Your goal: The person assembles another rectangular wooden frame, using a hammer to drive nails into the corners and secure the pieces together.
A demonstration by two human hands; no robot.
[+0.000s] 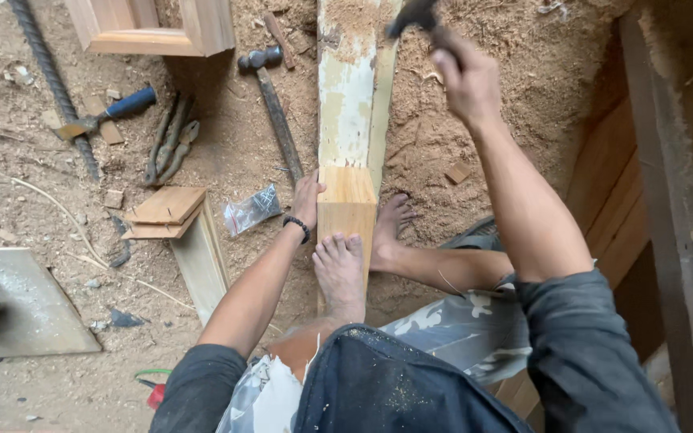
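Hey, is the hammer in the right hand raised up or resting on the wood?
Raised. The right hand grips the hammer, blurred near the frame's top, apart from the wooden block that the left hand steadies.

Raised dark hammer (412,16); pale wooden block (346,200) lying flat.

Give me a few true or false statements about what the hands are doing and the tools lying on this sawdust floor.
1. The right hand is raised, gripping a hammer. True.
2. The left hand rests flat on the sawdust. False: it is against the side of the pale wooden block.
3. A bare foot presses against the near end of the block. True.
4. The blue-handled tool lies right of the long painted beam. False: it lies to its left.
5. A second hammer lies on the floor beside the beam. True.
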